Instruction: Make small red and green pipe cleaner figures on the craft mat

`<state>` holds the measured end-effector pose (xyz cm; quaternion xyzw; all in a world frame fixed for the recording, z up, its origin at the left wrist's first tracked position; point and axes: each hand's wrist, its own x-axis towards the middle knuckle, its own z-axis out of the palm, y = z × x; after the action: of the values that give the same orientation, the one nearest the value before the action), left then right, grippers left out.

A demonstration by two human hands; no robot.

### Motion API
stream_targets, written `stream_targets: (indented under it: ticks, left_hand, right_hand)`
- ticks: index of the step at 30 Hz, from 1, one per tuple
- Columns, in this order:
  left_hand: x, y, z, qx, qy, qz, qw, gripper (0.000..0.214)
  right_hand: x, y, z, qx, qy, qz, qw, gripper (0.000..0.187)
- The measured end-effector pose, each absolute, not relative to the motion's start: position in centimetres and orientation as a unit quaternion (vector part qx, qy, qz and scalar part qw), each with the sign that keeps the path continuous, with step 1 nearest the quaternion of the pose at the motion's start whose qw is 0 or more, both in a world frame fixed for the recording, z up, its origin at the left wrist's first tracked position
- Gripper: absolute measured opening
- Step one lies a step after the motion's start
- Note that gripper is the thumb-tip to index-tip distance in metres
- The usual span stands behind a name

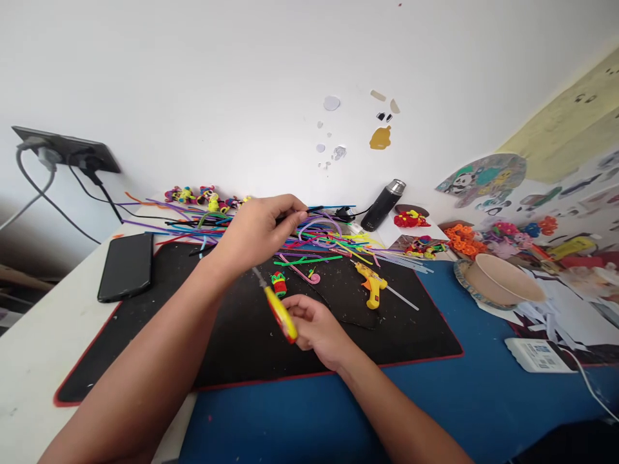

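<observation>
My left hand [258, 229] is raised over a heap of coloured pipe cleaners [314, 238] and pinches a black pipe cleaner [302, 212] between its fingertips. Lower down, my right hand [314, 325] rests on the black mat [145, 348] with its fingers curled round yellow-handled scissors [280, 314], blade pointing up-left. A small red and green pipe-cleaner figure [278, 283] lies just above the right hand. Next to it sits a pink curled pipe cleaner [312, 277].
A yellow glue gun [371, 285] lies on the mat to the right. A black phone [126, 265] sits at the left, a dark flask [383, 205] behind. At right are a paper bowl [503, 278], more craft figures [464, 240] and a white power strip [536, 356]. Cables hang from a wall socket [68, 149].
</observation>
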<state>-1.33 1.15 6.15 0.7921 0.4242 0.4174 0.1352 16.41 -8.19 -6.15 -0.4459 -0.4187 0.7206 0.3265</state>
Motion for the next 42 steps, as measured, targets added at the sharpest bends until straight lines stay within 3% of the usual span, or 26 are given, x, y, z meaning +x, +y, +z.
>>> stream_targets:
  ticks: [8, 14, 18, 25, 32, 39, 42]
  left_hand:
    - [-0.9, 1.2, 6.0, 0.793, 0.435, 0.401, 0.147, 0.028]
    - [-0.6, 1.9, 4.5, 0.826, 0.428, 0.295, 0.217, 0.027]
    - [-1.0, 1.1, 3.0, 0.835, 0.433, 0.184, 0.285, 0.021]
    - [0.3, -2.4, -2.1, 0.87, 0.433, -0.01, 0.236, 0.013]
    - [0.7, -3.4, -4.4, 0.885, 0.432, -0.017, 0.174, 0.012]
    - [1.6, -1.5, -5.0, 0.885, 0.454, -0.029, 0.097, 0.018]
    - [2.0, -1.4, -4.9, 0.878, 0.462, -0.004, 0.124, 0.018]
  right_hand:
    - [20.9, -7.5, -5.3, -0.365, -0.322, 0.718, 0.497, 0.037]
    - [22.5, -6.1, -4.3, -0.371, -0.381, 0.686, 0.496, 0.027]
    - [22.8, -3.8, -2.4, -0.371, -0.457, 0.636, 0.499, 0.038]
    - [21.3, 0.3, -3.1, -0.329, -0.46, 0.62, 0.544, 0.047]
    - [22.3, 0.5, -7.1, -0.368, -0.477, 0.623, 0.5, 0.046]
    - [23.4, 1.1, -7.4, -0.374, -0.438, 0.619, 0.535, 0.047]
    - [23.7, 1.3, -7.1, -0.364, -0.42, 0.624, 0.549, 0.047]
